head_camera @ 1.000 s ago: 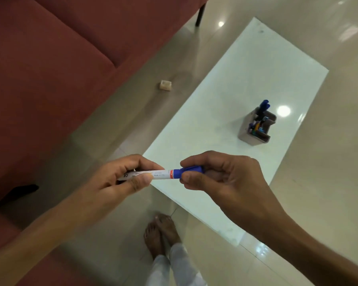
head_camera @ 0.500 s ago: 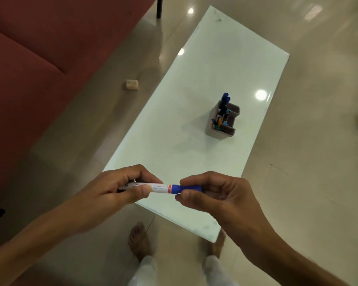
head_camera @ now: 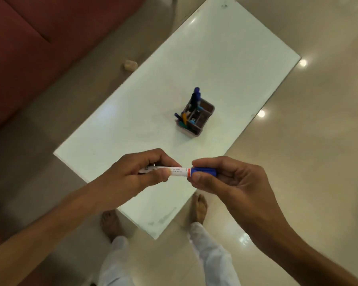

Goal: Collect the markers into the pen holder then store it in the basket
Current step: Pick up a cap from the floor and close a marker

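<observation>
Two hands hold one marker (head_camera: 179,171) level above the near end of the surface (head_camera: 225,58), at about 6 o'clock from the pen holder (head_camera: 196,118). The left hand (head_camera: 136,174) pinches the white barrel between thumb and curled fingers (head_camera: 153,159); the right hand (head_camera: 221,180) pinches the blue cap (head_camera: 204,172) the same way, with an orange band showing where cap meets barrel. Whether the cap is fully seated cannot be told. The marker is judged light, rigid and smooth-walled plastic; it should tolerate a firm pinch but may rotate or slide in a loose one. Grip it at mid-barrel, not by the cap alone, since a cap that is not seated could pull off under load. The pen holder stands upright near the middle of the surface, well apart from the hands, and already carries several pens and markers, the tallest leaning toward 11 o'clock. It appears to be a thin-walled compartmented box, probably light and top-heavy when loaded; take it by two opposite outer walls, low down, and keep it level. No basket is in view. A small pale block (head_camera: 130,64) lies on the floor at 10 o'clock from the holder, beside a red sofa (head_camera: 39,38).
</observation>
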